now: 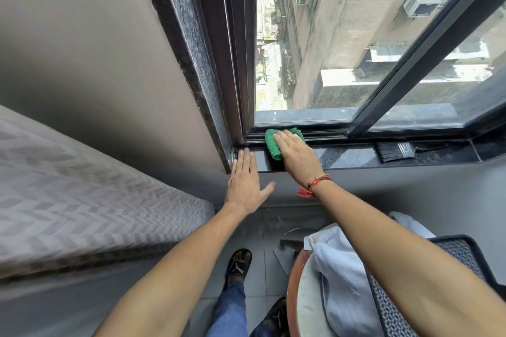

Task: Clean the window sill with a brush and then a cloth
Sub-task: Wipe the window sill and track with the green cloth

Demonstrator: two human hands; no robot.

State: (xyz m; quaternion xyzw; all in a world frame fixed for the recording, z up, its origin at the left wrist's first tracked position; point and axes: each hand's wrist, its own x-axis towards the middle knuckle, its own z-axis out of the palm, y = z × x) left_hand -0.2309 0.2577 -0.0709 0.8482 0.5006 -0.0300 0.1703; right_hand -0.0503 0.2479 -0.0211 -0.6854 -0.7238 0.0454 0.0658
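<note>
A dark polished stone window sill (353, 157) runs below the sliding window. A green cloth (272, 143) lies on the sill's left part, against the window track. My right hand (297, 156) presses flat on the cloth, fingers pointing to the far left. My left hand (245, 180) rests with its fingers flat on the sill's left corner, thumb spread out, holding nothing. A black-bristled paint brush (397, 151) lies on the sill to the right, apart from both hands.
The dark window frame (427, 41) and glass stand behind the sill. A patterned mattress (82, 186) fills the left. A round table with a white towel (339, 276) and a patterned chair (462, 254) stand at the lower right. My sandalled feet are on the tiled floor.
</note>
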